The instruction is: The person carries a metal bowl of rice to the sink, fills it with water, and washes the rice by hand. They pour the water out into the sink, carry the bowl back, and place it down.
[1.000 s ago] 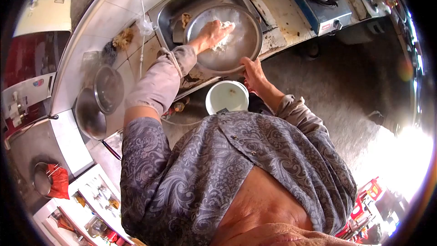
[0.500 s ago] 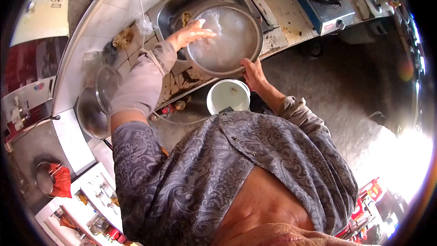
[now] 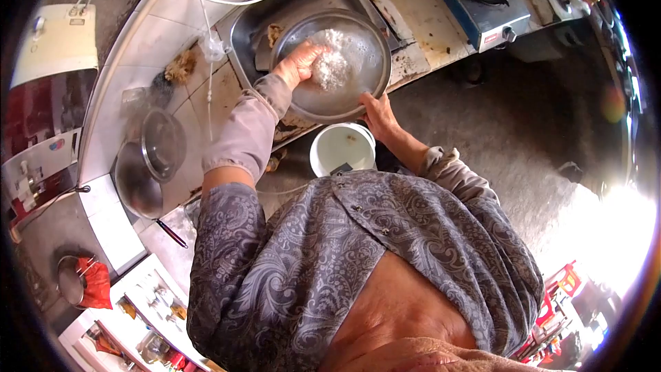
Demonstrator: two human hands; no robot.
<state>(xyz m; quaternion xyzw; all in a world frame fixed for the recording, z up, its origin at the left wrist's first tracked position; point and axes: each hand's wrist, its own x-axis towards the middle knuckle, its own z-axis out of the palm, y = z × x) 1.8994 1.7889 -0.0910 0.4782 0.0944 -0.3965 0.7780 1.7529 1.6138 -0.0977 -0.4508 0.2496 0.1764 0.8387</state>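
Note:
A round metal basin [image 3: 372,48] sits tilted over the sink [image 3: 248,27], holding cloudy water and a white, grainy or foamy mass [image 3: 332,67]. Inside the basin's left side is my left hand [image 3: 301,62], its fingers drawn together against that mass; their tips are hidden and what they hold cannot be made out. My right hand [image 3: 377,114] grips the near right rim of the basin, thumb on the edge. Just below the basin stands a white bucket [image 3: 341,151] with a small dark spot at its bottom.
A gas stove [image 3: 492,17] with a dark pan is at the upper right. A brown scrubber [image 3: 180,67] lies on the counter at the left, near a white hose [image 3: 206,0]. A metal bowl [image 3: 163,145] and a wok [image 3: 138,179] are further left.
My left hand moved from spread above the basin's left edge to inside the basin, its fingers drawn together. White matter now shows heaped or splashing. My right hand stays on the rim.

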